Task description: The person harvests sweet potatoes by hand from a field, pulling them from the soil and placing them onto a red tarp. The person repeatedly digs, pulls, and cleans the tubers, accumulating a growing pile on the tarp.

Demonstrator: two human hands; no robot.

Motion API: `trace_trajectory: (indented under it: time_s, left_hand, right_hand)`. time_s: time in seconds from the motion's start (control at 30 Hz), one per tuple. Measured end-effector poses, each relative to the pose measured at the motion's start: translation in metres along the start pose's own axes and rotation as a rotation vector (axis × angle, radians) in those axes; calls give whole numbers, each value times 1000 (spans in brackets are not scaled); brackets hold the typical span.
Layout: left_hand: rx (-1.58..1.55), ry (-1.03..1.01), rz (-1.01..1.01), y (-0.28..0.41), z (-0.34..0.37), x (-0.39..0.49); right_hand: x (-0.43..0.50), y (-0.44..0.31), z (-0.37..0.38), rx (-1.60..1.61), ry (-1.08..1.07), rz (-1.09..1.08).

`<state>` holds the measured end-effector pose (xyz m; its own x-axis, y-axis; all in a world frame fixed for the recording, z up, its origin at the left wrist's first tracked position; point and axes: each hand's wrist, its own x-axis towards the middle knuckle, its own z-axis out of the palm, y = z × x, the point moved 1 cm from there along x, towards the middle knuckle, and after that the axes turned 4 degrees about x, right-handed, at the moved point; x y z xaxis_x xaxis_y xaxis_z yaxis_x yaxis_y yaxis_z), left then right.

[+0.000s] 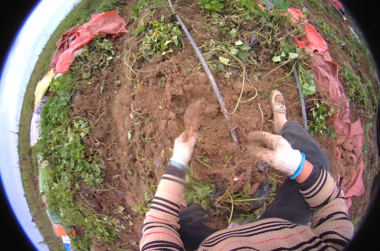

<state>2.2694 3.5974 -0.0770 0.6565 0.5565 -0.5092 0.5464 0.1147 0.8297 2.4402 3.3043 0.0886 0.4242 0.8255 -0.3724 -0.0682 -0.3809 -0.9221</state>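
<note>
My left hand (185, 147), in a soil-stained white knit glove with a blue cuff, grips the near end of a reddish, soil-covered object (193, 114). Motion blurs that object, so its kind is unclear. It points away from me over loose brown soil (164, 100). In a matching glove, my right hand (273, 150) hovers above the ground with fingers curled but apart, and I see nothing held in it. Between the hands ends a dirty drip irrigation hose (215, 86). Fine roots and a reddish piece (254, 188) lie in the soil below.
Cut vines (240, 51) litter the ground ahead, and leafy vines (72, 150) line the left. Red sheeting (89, 34) lies at far left; more sheeting (331, 75) at right carries soil-covered tubers (348, 149). A second hose (300, 97) runs beside my shoe (277, 105).
</note>
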Motion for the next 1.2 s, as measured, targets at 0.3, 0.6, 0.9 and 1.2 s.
trace_trajectory:
  time_s: [0.3,0.6,0.9,1.2]
  left_hand:
    - [-343,-280,-78,43,48,-90]
    - [-1142,-671,-571,90,125,-114]
    - [334,-758,678,130,91,-39]
    - [474,591,72,46,-62,232]
  right_hand:
    - [2,26,22,492,51,247]
    - [12,25,-17,905,134,36]
    - [20,20,-20,769,427,120]
    - [20,-13,-22,905,502,173]
